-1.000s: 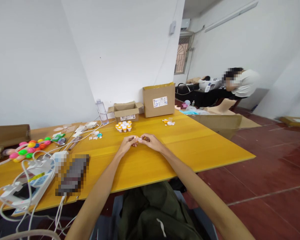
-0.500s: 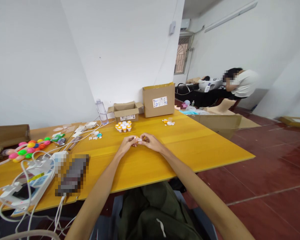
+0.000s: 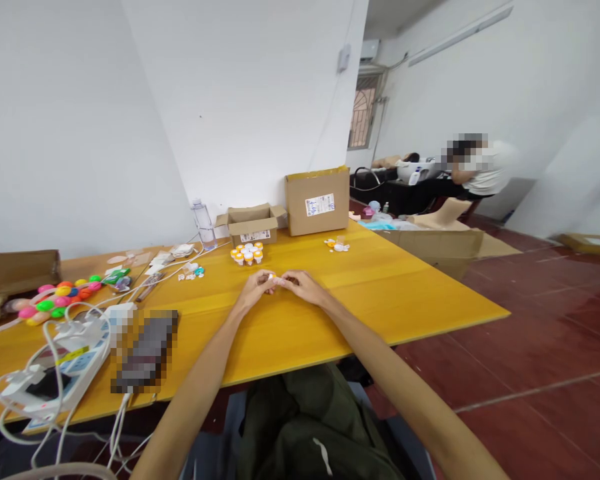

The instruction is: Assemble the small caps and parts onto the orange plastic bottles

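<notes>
My left hand [image 3: 254, 291] and my right hand [image 3: 303, 287] meet over the middle of the yellow table [image 3: 300, 320]. Together their fingertips pinch a small white and orange piece [image 3: 273, 278]; its exact shape is too small to tell. Beyond the hands stands a cluster of small orange-capped white vials [image 3: 247, 253]. A few more small orange and white pieces [image 3: 337, 245] lie farther right, near the back edge.
Two cardboard boxes [image 3: 253, 224] [image 3: 318, 199] and a water bottle [image 3: 203, 223] stand at the back. Colourful balls [image 3: 60, 297], a power strip with white cables [image 3: 63, 360] and a blurred dark item [image 3: 143, 347] crowd the left. Another person [image 3: 480, 170] sits far right.
My hands stay together on the small piece, fingers shifting slightly. The person at the far right has moved a little.
</notes>
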Available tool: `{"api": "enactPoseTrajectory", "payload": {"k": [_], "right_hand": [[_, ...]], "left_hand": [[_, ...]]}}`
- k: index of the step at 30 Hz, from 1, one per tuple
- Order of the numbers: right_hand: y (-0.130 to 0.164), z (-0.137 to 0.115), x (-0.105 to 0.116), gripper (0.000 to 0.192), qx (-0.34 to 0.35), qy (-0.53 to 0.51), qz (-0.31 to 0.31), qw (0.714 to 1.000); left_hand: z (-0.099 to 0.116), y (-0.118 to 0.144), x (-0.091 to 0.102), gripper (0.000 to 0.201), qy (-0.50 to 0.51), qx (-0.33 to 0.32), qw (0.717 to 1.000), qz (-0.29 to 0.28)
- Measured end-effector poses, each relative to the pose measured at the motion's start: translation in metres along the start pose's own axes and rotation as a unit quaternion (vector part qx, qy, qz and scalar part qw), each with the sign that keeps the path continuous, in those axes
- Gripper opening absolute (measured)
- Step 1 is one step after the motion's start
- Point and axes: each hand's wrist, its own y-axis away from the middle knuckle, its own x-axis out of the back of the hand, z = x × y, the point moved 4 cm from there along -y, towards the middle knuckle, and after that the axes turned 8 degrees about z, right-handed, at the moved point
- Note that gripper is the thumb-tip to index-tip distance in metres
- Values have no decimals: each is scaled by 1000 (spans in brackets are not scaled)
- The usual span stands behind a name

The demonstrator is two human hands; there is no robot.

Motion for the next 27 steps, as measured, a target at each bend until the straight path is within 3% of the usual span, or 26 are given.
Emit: {"api": "enactPoseTrajectory", "payload": {"k": [11,27], "right_hand": [[0,8,-1,37,-27,-8,-2,1000],[0,13,-2,27,-43,-38,2,998]], "left_hand": [[1,1,2,40,10,-13,1000,6],[-6,-5,6,44,35,-24,999,19]]}}
